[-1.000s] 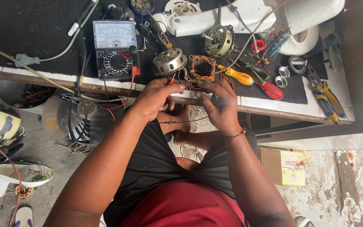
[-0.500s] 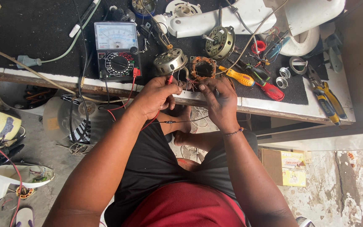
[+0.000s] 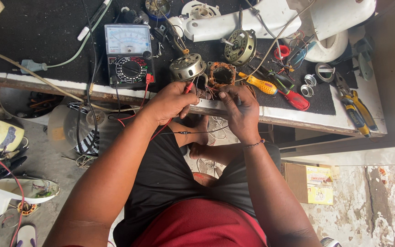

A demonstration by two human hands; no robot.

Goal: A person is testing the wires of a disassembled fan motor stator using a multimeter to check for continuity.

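- Left hand (image 3: 170,101) closed around a red probe (image 3: 189,87) at the desk's (image 3: 325,115) front edge.
- Right hand (image 3: 239,106) pinched on a black probe (image 3: 237,99), beside the left.
- Copper-wound coil (image 3: 221,74) just behind both hands, touching the wires.
- Meter (image 3: 129,55) further left.

Workbench (image 3: 325,120): white-edged wooden top under black mat. Grey analog multimeter with black dial (image 3: 129,55) at ten o'clock, copper-wound stator (image 3: 221,74) centre. Yellow-handled pliers (image 3: 355,106) at three o'clock.
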